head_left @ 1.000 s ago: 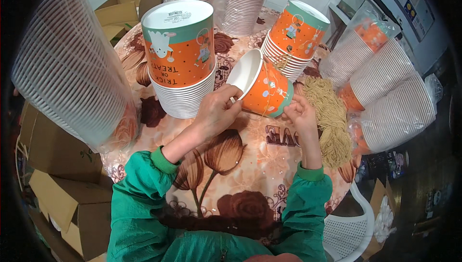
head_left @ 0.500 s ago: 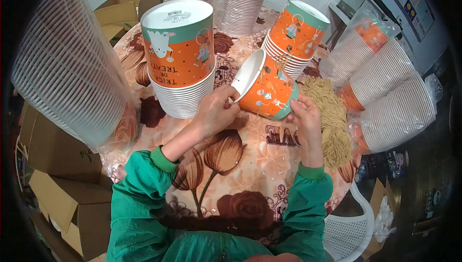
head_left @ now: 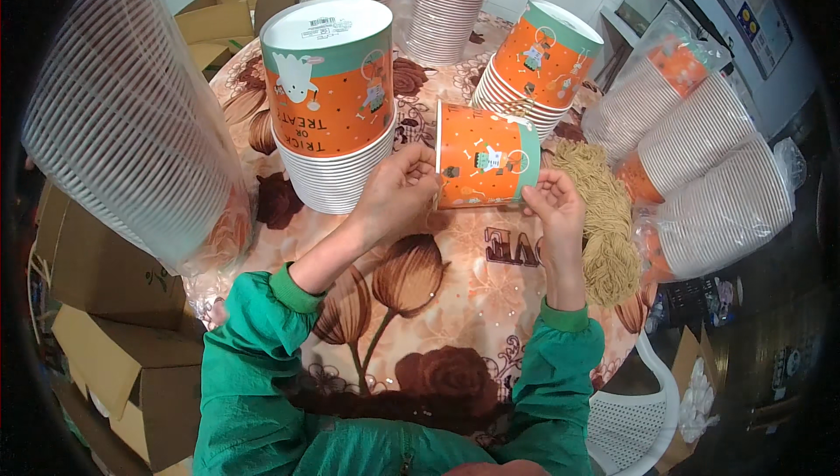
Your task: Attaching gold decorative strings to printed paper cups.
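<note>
An orange paper bucket [head_left: 486,161] with a green base band and a white rim lies on its side in the air above the table. My left hand [head_left: 401,185] is closed at its rim, thumb and fingers pinching there; a bit of tan cord seems to show under those fingers. My right hand [head_left: 557,200] grips the green base end. Right beside that hand, a hank of tan string [head_left: 606,235] rests on the table. An upside-down bucket stack [head_left: 332,91] stands to the left, and a shorter upturned stack [head_left: 547,60] is behind the held bucket.
Tall plastic-wrapped bucket stacks [head_left: 131,126] rise at the left, with more wrapped stacks [head_left: 717,178] leaning at the right and others [head_left: 446,8] at the back. The table has a flowered cloth [head_left: 472,301]. Cardboard boxes [head_left: 131,353] sit lower left; a white chair [head_left: 643,415] is lower right.
The held bucket has turned: its open mouth was visible and tilted up to the left, and now its printed side faces me, nearly level. Both hands stay almost in place.
</note>
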{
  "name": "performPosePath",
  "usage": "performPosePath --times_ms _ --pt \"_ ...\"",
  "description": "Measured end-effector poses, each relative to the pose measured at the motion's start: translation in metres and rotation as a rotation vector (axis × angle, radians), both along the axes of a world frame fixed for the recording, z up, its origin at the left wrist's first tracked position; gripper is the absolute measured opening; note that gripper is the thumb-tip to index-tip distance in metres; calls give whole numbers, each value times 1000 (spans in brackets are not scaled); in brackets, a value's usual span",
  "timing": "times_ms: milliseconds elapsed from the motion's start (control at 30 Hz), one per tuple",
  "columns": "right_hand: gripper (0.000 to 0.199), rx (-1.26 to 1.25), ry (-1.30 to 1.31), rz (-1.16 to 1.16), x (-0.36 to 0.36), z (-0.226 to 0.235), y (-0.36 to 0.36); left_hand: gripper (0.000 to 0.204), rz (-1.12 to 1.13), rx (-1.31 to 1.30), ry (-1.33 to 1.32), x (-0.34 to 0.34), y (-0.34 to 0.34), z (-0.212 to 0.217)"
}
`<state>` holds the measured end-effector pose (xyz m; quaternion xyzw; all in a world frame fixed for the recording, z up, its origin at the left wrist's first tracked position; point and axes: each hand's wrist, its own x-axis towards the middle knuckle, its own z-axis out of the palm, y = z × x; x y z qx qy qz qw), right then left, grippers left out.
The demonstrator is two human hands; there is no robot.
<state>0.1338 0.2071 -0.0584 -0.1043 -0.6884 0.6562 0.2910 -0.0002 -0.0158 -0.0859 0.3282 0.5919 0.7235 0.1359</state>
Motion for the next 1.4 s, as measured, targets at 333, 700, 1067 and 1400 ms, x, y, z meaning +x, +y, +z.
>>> performPosePath --times_ms 333,700,1067,1400 --pt "16 264 69 -61 3 7 -10 11 -34 55 -217 5 -6 14" --pt "28 269 119 -140 6 15 -24 22 -193 213 -494 11 -2 2" --pt "33 871 191 -360 15 33 -46 30 -149 199 -386 29 6 -5" --pt "24 230 164 -199 12 32 -42 28 128 12 93 17 4 -17"
